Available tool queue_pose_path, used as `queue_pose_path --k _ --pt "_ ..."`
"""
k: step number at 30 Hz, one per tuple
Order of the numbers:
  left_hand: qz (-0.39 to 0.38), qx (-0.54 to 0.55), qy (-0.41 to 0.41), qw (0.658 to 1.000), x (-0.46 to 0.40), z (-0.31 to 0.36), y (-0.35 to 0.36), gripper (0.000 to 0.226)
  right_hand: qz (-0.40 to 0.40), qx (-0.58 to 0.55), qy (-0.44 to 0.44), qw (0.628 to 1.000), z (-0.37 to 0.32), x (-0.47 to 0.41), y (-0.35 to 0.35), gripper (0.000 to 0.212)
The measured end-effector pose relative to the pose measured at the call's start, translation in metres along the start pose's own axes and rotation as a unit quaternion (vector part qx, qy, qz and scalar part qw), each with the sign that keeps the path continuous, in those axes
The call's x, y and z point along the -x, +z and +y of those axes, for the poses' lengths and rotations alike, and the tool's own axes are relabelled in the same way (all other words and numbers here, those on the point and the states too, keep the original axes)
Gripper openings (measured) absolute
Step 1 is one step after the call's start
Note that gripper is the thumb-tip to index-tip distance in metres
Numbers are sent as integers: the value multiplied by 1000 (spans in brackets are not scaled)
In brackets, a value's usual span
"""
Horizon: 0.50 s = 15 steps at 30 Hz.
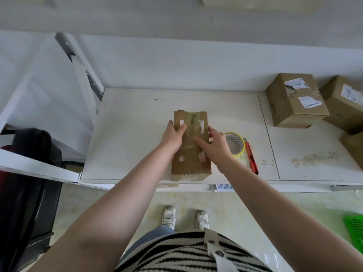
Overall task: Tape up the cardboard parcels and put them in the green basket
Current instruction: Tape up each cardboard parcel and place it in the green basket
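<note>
A long flat cardboard parcel (193, 163) lies lengthwise on the white table (127, 134), its near end at the front edge. Tape runs down its middle seam. My left hand (173, 136) grips the parcel's left edge, thumb on top and fingers down the side. My right hand (213, 145) rests on the right half with straight fingers, the forefinger pressing on the taped seam. A roll of yellow-rimmed tape (235, 144) lies just right of my right hand. The green basket (355, 230) shows only as a corner on the floor at the right edge.
A red utility knife (252, 157) lies right of the tape roll. Three more cardboard boxes (294, 101) stand at the table's right back. A white shelf frame (82, 75) and dark bags (29, 154) stand to the left. My feet are below the table edge.
</note>
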<state>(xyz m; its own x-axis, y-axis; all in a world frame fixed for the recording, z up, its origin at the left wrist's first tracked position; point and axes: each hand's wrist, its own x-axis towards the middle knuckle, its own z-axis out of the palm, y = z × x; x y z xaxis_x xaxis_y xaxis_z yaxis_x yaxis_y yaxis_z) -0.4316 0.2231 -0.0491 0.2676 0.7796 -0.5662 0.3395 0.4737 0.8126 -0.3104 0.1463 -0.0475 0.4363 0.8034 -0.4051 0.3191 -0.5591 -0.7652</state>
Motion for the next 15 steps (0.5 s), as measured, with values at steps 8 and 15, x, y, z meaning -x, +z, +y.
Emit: queue_pose_path --k 8,15 --pt "156 -592 260 747 -7 -16 34 67 -23 -200 22 979 16 6 20 48" --pt "128 -608 240 746 -13 -15 31 73 -50 -240 9 969 10 9 16 47"
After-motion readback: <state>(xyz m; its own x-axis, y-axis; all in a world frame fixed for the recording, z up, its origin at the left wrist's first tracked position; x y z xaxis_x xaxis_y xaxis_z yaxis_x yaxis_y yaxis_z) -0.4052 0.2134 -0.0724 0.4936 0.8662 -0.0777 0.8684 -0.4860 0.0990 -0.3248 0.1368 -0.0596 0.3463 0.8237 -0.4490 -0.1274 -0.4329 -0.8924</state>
